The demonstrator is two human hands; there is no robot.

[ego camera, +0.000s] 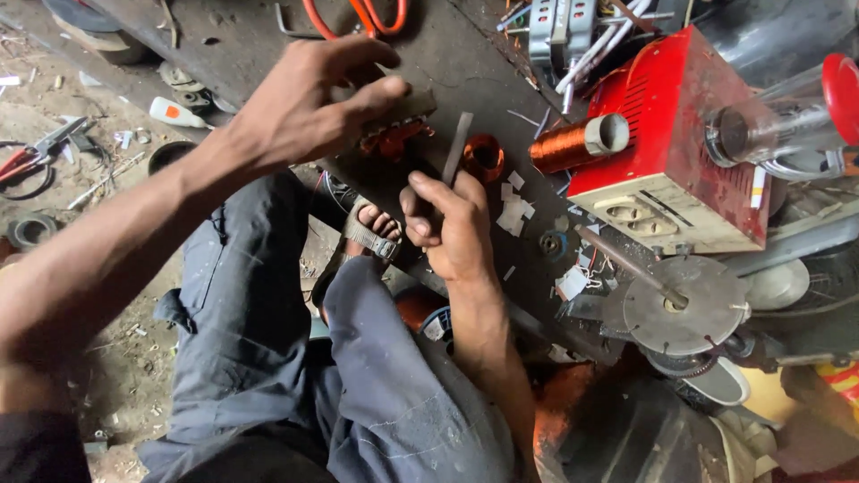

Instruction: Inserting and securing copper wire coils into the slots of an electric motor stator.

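While the left hand (309, 103) is gripping a copper coil block (394, 132), the right hand (452, 224) is pinching a thin metal strip (457, 143).

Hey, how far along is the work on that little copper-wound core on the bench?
Done: the core already carries copper winding.
In hand: the left hand pins it to the bench, while the right hand holds a thin metal strip upright beside it.
Left: that strip is not yet in; paper scraps lie loose.
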